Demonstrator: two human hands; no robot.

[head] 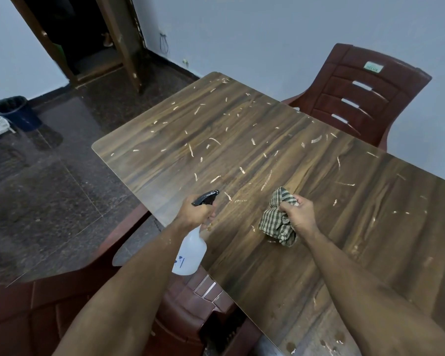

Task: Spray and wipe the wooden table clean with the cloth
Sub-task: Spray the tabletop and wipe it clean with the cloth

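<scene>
Spray bottle point(190, 253) and cloth point(278, 222) held at the wooden table's point(242, 140) near edge.

The left hand point(194, 214) grips the translucent bottle's black trigger neck; its blue scribble is unreadable, contents unclear. The right hand point(297, 211) clutches the bunched checked cloth on the scrap-littered tabletop. A dark bin point(16, 111) stands across the room.

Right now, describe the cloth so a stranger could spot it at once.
Start at the long wooden table strewn with pale scraps, and look to its near part. There the right hand grips a crumpled cloth resting on the top. It is the only checked fabric, dark and beige, unlike the white spray bottle held by the left hand.
</scene>
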